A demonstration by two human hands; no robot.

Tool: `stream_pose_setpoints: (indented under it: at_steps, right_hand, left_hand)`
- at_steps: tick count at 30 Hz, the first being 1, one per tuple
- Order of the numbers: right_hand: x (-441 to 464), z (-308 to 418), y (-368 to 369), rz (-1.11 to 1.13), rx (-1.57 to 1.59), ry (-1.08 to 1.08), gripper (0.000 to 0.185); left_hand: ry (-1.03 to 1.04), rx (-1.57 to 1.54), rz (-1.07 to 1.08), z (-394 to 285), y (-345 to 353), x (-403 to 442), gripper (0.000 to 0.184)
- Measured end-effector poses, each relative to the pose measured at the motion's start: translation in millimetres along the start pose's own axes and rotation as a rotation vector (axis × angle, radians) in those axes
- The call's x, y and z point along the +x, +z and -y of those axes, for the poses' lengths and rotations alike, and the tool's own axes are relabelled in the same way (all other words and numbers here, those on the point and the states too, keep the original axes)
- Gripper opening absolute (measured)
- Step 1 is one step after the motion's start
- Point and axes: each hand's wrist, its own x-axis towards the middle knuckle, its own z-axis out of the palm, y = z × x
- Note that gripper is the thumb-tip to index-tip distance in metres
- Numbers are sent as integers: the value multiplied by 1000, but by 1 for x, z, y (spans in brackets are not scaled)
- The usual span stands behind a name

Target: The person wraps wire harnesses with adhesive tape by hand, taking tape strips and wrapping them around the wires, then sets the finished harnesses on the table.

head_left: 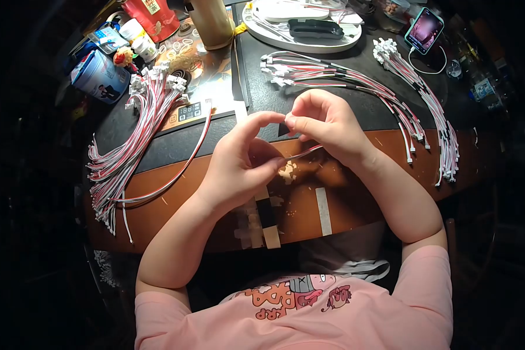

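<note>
Across the table [359, 201], we find a large cable bundle [146, 125] along the left edge. A slimmer bundle [427, 98] lies toward the right edge. Toward the near edge, we hold both hands raised: the left hand [233, 154] closes its thumb on a thin cable [305, 153], forefinger arched; the right hand [331, 125] has its fingertips pinched together, but we cannot tell on what. The thin cable runs beneath the right hand.

Pink T-shirt [321, 326], short sleeves [426, 280], cartoon print [303, 296] on chest (orange lettering [268, 300] included).
</note>
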Motion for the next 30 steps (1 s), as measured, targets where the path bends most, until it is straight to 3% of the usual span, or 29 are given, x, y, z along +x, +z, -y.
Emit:
stream_pose_setpoints:
  at_steps: [9, 13, 18, 30]
  right_hand:
    - [2, -9, -7, -7, -18, -79, 14]
    - [-9, 2, -2, -183, -213, -125, 18]
    - [-24, 12, 14, -152, 16, -32, 19]
    - [-24, 0, 19, -131, -12, -51, 16]
  left_hand:
    - [29, -11, -16, 1, 2, 0, 61]
    - [-15, 6, -118, -1, -2, 1, 66]
    - [-88, -62, -120, -4, -1, 3, 70]
    - [-82, -153, -113, -3, -2, 3, 68]
